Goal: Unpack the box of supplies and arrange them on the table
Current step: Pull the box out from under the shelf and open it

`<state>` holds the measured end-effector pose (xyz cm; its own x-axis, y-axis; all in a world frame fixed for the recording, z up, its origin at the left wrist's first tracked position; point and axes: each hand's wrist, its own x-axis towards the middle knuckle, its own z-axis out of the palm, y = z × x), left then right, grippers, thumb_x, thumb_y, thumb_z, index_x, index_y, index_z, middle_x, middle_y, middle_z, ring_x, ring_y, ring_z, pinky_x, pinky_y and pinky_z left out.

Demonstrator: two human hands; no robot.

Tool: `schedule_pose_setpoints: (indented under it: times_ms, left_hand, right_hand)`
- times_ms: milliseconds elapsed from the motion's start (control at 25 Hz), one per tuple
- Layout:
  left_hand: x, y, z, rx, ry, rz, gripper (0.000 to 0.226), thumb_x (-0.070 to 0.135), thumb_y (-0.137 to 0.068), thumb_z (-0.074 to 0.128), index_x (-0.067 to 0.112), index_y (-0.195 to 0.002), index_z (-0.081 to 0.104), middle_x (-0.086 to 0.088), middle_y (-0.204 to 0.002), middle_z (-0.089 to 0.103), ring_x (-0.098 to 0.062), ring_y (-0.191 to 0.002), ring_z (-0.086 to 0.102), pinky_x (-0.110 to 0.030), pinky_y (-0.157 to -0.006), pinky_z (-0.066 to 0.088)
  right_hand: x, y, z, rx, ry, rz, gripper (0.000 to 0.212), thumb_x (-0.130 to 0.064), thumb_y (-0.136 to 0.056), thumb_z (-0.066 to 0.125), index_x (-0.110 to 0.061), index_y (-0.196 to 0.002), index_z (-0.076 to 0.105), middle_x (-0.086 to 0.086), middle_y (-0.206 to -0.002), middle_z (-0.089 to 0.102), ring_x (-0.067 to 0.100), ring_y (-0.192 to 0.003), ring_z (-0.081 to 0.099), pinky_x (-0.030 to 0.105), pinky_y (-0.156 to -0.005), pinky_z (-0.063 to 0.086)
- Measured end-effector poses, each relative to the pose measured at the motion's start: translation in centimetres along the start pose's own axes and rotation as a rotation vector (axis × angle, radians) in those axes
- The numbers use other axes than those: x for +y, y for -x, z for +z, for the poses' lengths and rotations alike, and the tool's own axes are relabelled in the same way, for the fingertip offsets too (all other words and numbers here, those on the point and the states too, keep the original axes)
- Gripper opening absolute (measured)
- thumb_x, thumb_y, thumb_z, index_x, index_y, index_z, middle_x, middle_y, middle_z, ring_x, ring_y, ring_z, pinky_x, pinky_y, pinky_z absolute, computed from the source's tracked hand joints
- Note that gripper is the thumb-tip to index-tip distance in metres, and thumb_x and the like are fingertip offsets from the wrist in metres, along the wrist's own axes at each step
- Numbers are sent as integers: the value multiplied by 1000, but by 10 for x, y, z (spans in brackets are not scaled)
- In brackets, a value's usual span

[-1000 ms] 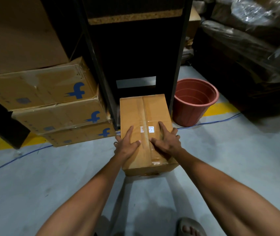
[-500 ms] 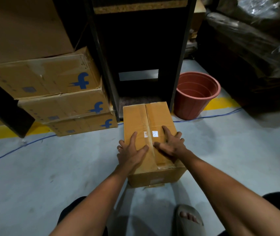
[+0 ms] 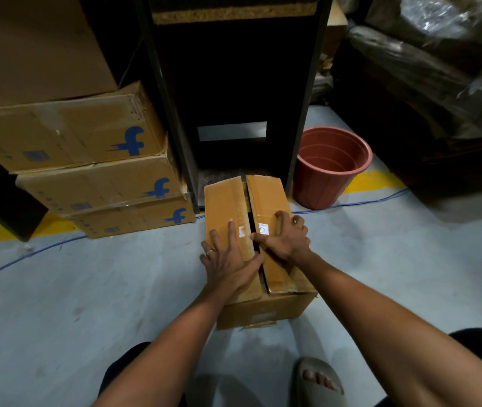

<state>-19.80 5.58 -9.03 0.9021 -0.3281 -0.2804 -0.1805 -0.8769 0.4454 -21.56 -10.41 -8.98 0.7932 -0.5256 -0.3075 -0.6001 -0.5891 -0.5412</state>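
A brown cardboard box [image 3: 225,201] stands on the grey floor in front of me, partly under a black shelf unit. Its two top flaps have parted along the middle seam, leaving a dark gap. My left hand [image 3: 228,259] lies flat on the left flap with straight fingers, its thumb at the seam. My right hand [image 3: 283,242] has its fingers curled on the right flap [image 3: 266,195] and its thumb hooked at the flap's inner edge. The contents are hidden.
Three stacked cartons with blue logos [image 3: 87,136] sit to the left. A black shelf unit [image 3: 233,83] rises behind the box, with a terracotta bucket [image 3: 330,165] to its right. A blue cable [image 3: 28,254] crosses the floor. Plastic-wrapped goods [image 3: 439,69] fill the right. My sandalled foot [image 3: 319,380] is below.
The box's taped seam has split and the flaps have spread apart. My right fingers have curled onto the right flap. The box sits closer to me than before.
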Motion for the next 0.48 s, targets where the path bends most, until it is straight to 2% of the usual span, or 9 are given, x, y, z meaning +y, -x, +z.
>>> schedule_pose_setpoints:
  times_ms: [120,200,240,320,400,480]
  left_hand:
    - [5,-1,-15,45,89,63,91,67,-82,47,48,-148,-12,-8,-161,6,-41,-141,24,-58,-111,29]
    - [10,-5,-33,72,197,60,75,48,-93,47,52,-149,-3,-5,-159,20,-34,-130,42,-44,-95,43]
    - [12,-8,-44,82,237,43,71,40,-95,45,52,-149,2,-4,-157,26,-31,-123,49,-38,-85,44]
    - [11,-14,-66,112,207,-5,69,30,-95,44,48,-151,7,-4,-154,33,-32,-123,51,-37,-83,42]
    - [2,-13,-84,157,89,-69,73,29,-94,50,39,-153,9,-11,-149,36,-36,-126,47,-44,-87,43]
    - [-10,-5,-92,184,-52,-105,79,34,-91,58,32,-153,10,-18,-148,31,-42,-130,40,-51,-97,41]
  right_hand:
    - [-5,3,-5,-18,-2,7,91,-70,-72,67,-31,-144,26,15,-144,29,40,-131,35,51,-106,36]
    - [-12,5,-10,-11,11,-40,86,-65,-77,66,-28,-144,28,16,-143,31,41,-129,37,50,-105,36]
    - [-17,5,-14,5,-3,-71,81,-61,-79,65,-26,-143,29,17,-142,33,42,-128,39,50,-105,37]
    - [-27,5,-26,34,-45,-145,71,-50,-83,64,-23,-140,33,19,-136,40,43,-122,46,49,-102,42]
    - [-36,8,-39,53,-58,-202,61,-38,-84,63,-20,-136,37,20,-128,46,42,-114,52,45,-94,46]
    - [-38,10,-51,120,-49,-198,55,-28,-83,61,-16,-132,39,19,-122,51,42,-109,56,42,-87,45]
